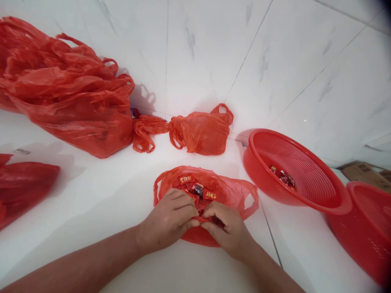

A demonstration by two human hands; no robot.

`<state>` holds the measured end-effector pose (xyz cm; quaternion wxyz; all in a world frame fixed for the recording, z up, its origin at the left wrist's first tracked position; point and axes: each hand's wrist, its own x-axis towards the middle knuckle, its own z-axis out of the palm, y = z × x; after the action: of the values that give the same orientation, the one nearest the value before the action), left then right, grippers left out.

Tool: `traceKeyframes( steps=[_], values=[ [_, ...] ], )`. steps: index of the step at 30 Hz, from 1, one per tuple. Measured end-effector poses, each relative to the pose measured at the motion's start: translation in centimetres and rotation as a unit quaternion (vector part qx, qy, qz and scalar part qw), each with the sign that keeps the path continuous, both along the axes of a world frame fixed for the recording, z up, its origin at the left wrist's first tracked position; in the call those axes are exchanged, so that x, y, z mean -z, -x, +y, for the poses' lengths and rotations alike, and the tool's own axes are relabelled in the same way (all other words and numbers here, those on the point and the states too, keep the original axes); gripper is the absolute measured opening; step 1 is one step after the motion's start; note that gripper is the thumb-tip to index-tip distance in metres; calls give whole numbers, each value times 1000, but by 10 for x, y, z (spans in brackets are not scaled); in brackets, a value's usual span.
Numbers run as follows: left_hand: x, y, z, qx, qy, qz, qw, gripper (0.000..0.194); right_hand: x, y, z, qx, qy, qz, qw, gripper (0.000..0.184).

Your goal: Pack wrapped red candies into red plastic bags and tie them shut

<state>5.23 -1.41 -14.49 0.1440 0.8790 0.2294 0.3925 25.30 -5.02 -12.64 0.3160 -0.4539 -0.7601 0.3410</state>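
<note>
A red plastic bag [230, 188] lies spread on the white surface in front of me, its mouth open and its handles out to both sides. Several wrapped candies [198, 189] in red and dark wrappers with gold print sit inside it. At the bag's near edge, my left hand [169, 219] has its thumb and fingers closed on the red plastic. My right hand [229, 227] pinches the same edge just beside it, the fingertips of both hands almost meeting. A small bit of dark red wrapper shows between them; fingers partly cover it.
Bulky red bags [70, 93] lean at the back left, beside a crumpled bag [146, 130] and a filled red bag [203, 132] against the tiled wall. Another red bag [24, 187] lies left. A red colander [308, 175] holding several candies and a second basket [360, 232] stand right.
</note>
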Motion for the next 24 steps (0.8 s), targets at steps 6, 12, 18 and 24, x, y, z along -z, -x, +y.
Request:
traceKeyframes(
  steps=[6, 12, 18, 24],
  values=[
    [6, 13, 17, -135, 31, -40, 990, 21, 3, -17, 9, 88, -52, -28, 994, 11],
    [8, 16, 26, -171, 61, -34, 983, 18, 10, -20, 15, 165, -73, -133, 975, 12],
    [9, 19, 35, -217, 27, 5, 976, 14, 17, -19, 17, 151, -109, -189, 964, 15],
    [15, 27, 42, -261, 29, -7, 965, 15, 10, -25, 16, 167, -205, -169, 949, 17]
  ],
)
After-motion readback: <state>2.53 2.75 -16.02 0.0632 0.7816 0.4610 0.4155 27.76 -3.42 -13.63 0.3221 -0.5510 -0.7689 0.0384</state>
